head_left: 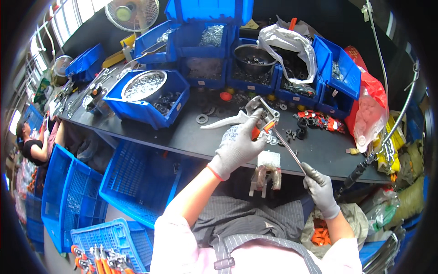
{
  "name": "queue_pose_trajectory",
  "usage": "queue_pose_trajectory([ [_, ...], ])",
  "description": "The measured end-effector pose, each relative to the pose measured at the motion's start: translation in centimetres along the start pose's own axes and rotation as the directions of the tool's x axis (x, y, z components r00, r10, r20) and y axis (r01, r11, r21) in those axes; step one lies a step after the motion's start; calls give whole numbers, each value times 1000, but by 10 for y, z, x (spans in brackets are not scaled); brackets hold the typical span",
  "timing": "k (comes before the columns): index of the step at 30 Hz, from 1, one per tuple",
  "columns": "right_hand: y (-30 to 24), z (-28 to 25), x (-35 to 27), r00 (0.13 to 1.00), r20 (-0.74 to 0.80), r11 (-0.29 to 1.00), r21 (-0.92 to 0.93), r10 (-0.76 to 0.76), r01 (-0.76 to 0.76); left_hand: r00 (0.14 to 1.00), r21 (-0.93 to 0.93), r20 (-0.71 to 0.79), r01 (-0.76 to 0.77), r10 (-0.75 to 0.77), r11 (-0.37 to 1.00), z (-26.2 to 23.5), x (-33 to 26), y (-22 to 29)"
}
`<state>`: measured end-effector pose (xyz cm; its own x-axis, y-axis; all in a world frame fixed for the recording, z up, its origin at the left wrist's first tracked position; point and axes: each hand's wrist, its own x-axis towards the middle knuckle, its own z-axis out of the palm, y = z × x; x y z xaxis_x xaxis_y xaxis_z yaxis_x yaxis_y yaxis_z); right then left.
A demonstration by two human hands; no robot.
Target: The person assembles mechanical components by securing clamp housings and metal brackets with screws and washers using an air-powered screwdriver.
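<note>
My left hand [235, 146], in a grey glove with fingers closed, grips a hand tool [228, 122] with a curved grey handle, a metal head and an orange part. The gloved right hand [321, 189] is wrapped round the lower end of a thin metal rod [288, 148]. That rod slants up to the tool's head, beside my left fingers; whether the two are joined cannot be made out. Just below the tool, a small fixture [268, 160] with a pale top stands at the bench edge. Loose metal rings, including a washer [202, 118], lie left of the tool.
On the dark bench [182, 137] sits a blue bin [141, 109] holding a bowl of small parts. More blue bins [203, 41] line the back. Red-and-black parts [319, 121] and a red bag [365, 105] are right. Blue crates [137, 178] stand below left; a basket there holds orange-handled tools [102, 260].
</note>
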<state>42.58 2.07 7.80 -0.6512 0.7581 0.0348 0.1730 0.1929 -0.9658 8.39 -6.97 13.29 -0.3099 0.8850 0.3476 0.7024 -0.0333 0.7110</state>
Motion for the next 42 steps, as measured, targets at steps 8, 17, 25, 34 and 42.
queue_pose_trajectory([
  [8,-60,-4,-8,955,227,893,365,189,-263,961,20,-169,-218,219,976,-28,-25,41],
  [17,-53,-3,-12,873,464,658,613,148,-437,931,-1,-199,-311,305,950,-45,-58,81],
  [25,94,9,29,948,12,547,-815,-318,194,801,32,393,-502,451,864,-60,-102,140],
  [34,284,92,-12,864,441,635,-746,242,203,890,-71,425,-153,169,986,74,-155,61],
  [42,299,136,8,772,596,801,-563,221,205,877,90,476,-128,71,988,127,-158,-47],
])
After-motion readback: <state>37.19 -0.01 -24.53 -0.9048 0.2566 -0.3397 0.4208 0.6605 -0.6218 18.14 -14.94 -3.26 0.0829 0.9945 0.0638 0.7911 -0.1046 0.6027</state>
